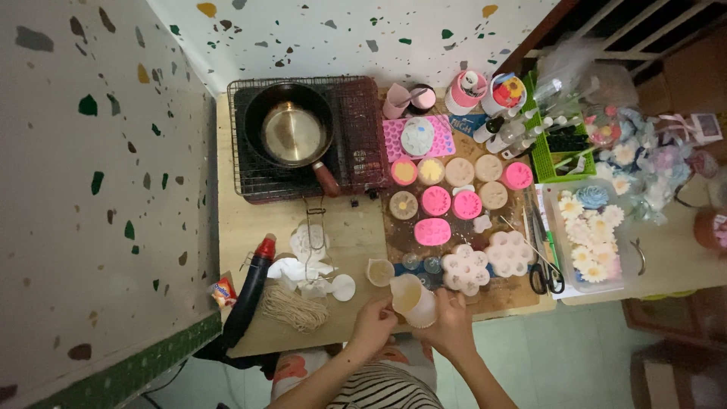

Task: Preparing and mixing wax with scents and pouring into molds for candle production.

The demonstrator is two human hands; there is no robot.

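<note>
My striped shirt (394, 392) sits at the bottom of the view, and just above it both my hands meet around a small pale plastic cup (413, 300). My left hand (373, 323) curls against the cup's left side, fingers closed on it; my right hand (449, 324) wraps the right side the same way. The cup is tilted and hangs over the near edge of the light wooden table (250, 227).

Just beyond it stand a smaller cup (379, 271) and two white flower-shaped moulds (485, 261). Past those, round pink and tan moulds (450, 191) crowd a brown board. To my left lie a bundle of pale string (295, 307), some white round pieces and a black tool with a red tip (252, 288). At the far left a dark pan (291, 130) rests on a black stove inside a wire rack (250, 182). Scissors (545, 276) lie to the right, beside a clear tray of flower shapes (591, 235) and a green basket (549, 163).

White speckled walls (91, 189) close the table in on two sides; the floor (560, 363) below is pale green.
</note>
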